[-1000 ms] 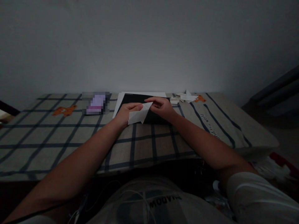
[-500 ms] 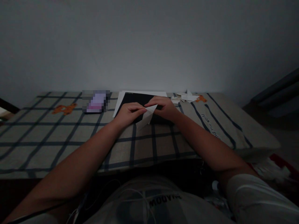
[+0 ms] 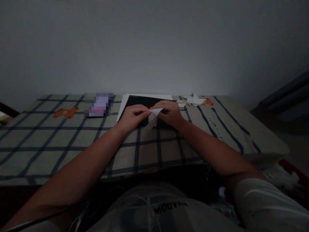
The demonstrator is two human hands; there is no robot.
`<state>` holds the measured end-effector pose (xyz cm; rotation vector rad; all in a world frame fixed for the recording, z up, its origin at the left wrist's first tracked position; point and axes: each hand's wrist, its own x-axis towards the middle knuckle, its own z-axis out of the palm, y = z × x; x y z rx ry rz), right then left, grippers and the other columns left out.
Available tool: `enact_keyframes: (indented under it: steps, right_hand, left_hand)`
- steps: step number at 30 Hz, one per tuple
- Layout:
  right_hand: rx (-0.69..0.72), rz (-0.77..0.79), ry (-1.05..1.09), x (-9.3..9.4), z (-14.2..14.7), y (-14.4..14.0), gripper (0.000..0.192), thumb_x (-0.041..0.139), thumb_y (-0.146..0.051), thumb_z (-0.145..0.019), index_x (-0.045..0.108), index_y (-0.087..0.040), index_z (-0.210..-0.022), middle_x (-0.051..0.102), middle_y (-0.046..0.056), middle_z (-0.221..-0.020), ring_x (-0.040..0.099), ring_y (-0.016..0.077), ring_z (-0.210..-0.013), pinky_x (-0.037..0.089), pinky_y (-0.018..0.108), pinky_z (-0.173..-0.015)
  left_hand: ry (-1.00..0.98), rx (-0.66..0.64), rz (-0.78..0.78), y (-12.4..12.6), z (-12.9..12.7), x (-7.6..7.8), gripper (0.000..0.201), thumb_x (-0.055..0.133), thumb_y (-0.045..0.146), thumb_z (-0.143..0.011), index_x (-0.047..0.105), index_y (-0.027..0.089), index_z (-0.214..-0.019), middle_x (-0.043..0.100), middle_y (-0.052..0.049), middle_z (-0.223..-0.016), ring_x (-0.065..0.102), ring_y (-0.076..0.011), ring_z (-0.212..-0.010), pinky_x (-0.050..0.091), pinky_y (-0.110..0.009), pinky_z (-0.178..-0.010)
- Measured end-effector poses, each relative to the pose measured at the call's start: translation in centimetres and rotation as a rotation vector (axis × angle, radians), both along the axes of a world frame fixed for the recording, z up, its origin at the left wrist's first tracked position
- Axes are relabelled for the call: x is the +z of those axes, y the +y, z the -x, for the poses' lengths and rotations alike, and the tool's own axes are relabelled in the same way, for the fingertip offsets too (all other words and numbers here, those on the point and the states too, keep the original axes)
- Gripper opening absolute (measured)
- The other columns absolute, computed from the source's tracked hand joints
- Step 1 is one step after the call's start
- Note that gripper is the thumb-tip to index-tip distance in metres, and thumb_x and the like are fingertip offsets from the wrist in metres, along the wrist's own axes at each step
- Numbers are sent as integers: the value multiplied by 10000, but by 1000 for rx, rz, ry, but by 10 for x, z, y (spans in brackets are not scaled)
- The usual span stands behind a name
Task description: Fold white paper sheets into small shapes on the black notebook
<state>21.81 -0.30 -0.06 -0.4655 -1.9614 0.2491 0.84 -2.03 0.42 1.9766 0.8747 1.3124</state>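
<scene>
- Checked beige cloth (image 3: 72, 141) with dark blue lines covers the low surface across the middle of the frame; an orange bear print (image 3: 65, 112) sits at its left.
- Right of the bear, toward centre left, lies a blurred purple-and-grey patch (image 3: 98, 105) that I cannot make out.
- At centre, a black sheet on a white sheet of paper (image 3: 142, 101) lies flat against the far edge of the cloth.
- My left hand (image 3: 131, 116) rests just over the near edge of that black sheet, fingers curled, thumb and forefinger pinching the small folded white paper piece (image 3: 152, 118).
- The folded paper is at the centre of the frame, between my two hands, its point hanging down toward the cloth.
- My right hand (image 3: 170, 112) pinches the paper's upper right corner, fingers bent over it.
- Upper right of my hands, a small heap of white folded paper scraps (image 3: 190, 101) lies on the cloth, beside a second orange print (image 3: 207, 102).
</scene>
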Motion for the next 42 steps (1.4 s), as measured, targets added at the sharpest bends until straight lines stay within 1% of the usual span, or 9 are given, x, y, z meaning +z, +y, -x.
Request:
enact_keyframes:
  steps: [6, 11, 13, 15, 19, 23, 29, 34, 42]
  right_hand:
    - [94, 165, 10, 4, 1, 2, 264, 662, -463, -918, 794, -235, -902, 786, 42, -905, 712, 175, -833, 568, 336, -787]
    - [69, 266, 14, 9, -7, 4, 418, 521, -540, -993, 773, -223, -1098, 773, 63, -1020, 702, 191, -919, 558, 365, -860]
    - [54, 210, -8, 10, -9, 4, 441, 520, -556, -994, 733, -233, -1205, 761, 66, -1066, 691, 199, -955, 549, 386, -888]
    - [27, 87, -74, 11, -9, 5, 409, 621, -541, -950, 717, -249, -1220, 749, 69, -1092, 674, 214, -1005, 531, 407, -919]
    - [-33, -125, -191, 9, -7, 7, 190, 635, -404, -973, 733, -256, -1040, 729, 64, -1011, 645, 217, -991, 506, 418, -904]
    - [-34, -207, -197, 8, -6, 8, 166, 560, -312, -1010, 688, -241, -932, 710, 60, -936, 625, 208, -939, 486, 409, -872]
    - [-3, -193, -236, 8, -6, 5, 169, 538, -327, -1012, 665, -240, -943, 705, 60, -923, 620, 210, -918, 480, 407, -859]
    - [-7, -223, -226, 7, -4, 5, 140, 560, -311, -999, 664, -235, -944, 725, 57, -909, 635, 202, -895, 486, 396, -850]
    - [-10, -86, -153, 9, -2, 2, 203, 578, -377, -978, 675, -233, -873, 741, 44, -869, 660, 188, -843, 512, 370, -820]
  left_hand:
    - [-8, -28, -52, 0, 0, -1, 195, 764, 406, -824, 799, 221, -772, 760, -45, -832, 680, -184, -786, 529, -323, -760]
    - [18, 148, -222, -1, 4, -1, 188, 720, 376, -861, 786, 217, -784, 753, -40, -818, 663, -179, -760, 512, -324, -735]
    - [105, 223, -335, 0, 8, 1, 201, 700, 397, -885, 792, 230, -821, 758, -40, -821, 664, -183, -771, 511, -346, -782]
    - [184, 251, -464, 3, 12, 1, 194, 688, 405, -904, 798, 251, -860, 762, -34, -817, 668, -183, -781, 504, -360, -807]
    - [283, 264, -611, 8, 16, 1, 162, 693, 393, -910, 802, 278, -873, 765, -28, -819, 672, -184, -792, 496, -366, -801]
    - [330, 255, -620, 8, 15, -3, 156, 702, 404, -909, 795, 290, -855, 767, -21, -832, 669, -188, -821, 491, -380, -827]
    - [326, 229, -568, 6, 12, -4, 217, 693, 441, -915, 772, 266, -814, 767, -34, -841, 673, -204, -834, 481, -409, -859]
    - [336, 185, -607, 6, 12, -2, 207, 685, 415, -932, 766, 252, -833, 773, -52, -882, 676, -207, -851, 481, -402, -835]
    - [360, 193, -617, 4, 9, -2, 227, 623, 392, -972, 751, 230, -880, 772, -64, -908, 669, -224, -892, 494, -426, -851]
